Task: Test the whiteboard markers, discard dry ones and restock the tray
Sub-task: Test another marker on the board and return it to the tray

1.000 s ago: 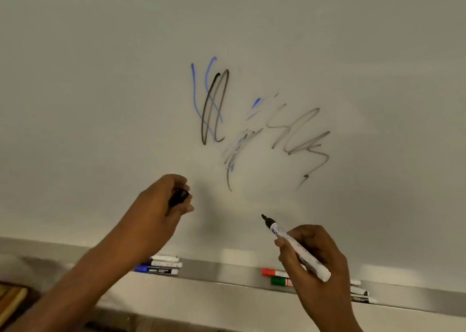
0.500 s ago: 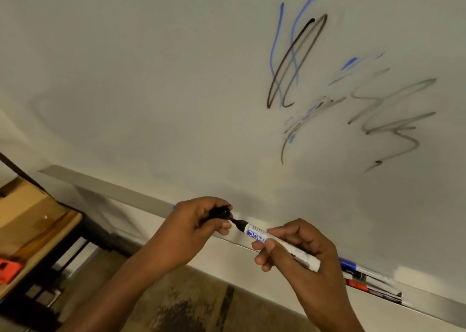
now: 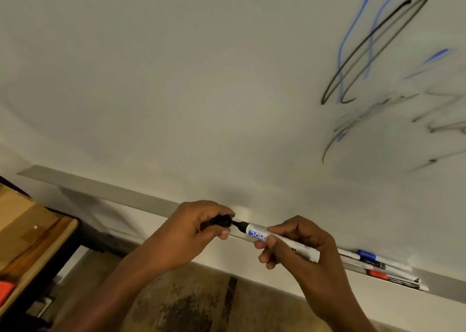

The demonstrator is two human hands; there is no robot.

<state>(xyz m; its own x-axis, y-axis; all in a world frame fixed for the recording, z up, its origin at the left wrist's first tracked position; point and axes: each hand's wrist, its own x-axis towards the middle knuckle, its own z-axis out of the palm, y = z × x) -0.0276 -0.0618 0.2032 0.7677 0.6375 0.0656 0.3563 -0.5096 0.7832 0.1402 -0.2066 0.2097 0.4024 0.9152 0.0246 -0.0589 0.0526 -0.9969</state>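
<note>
Between both hands [image 3: 191,228], capless marker [image 3: 282,242].

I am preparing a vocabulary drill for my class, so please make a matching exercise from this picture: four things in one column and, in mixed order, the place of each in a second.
Things
1. black cap
2. uncapped marker
3. blue-capped marker
4. black loop

Places
A. drawn on the whiteboard
B. held in the right hand
C. lying in the tray
D. pinched in the left hand

Pairs: 1-D, 2-B, 3-C, 4-A
</note>
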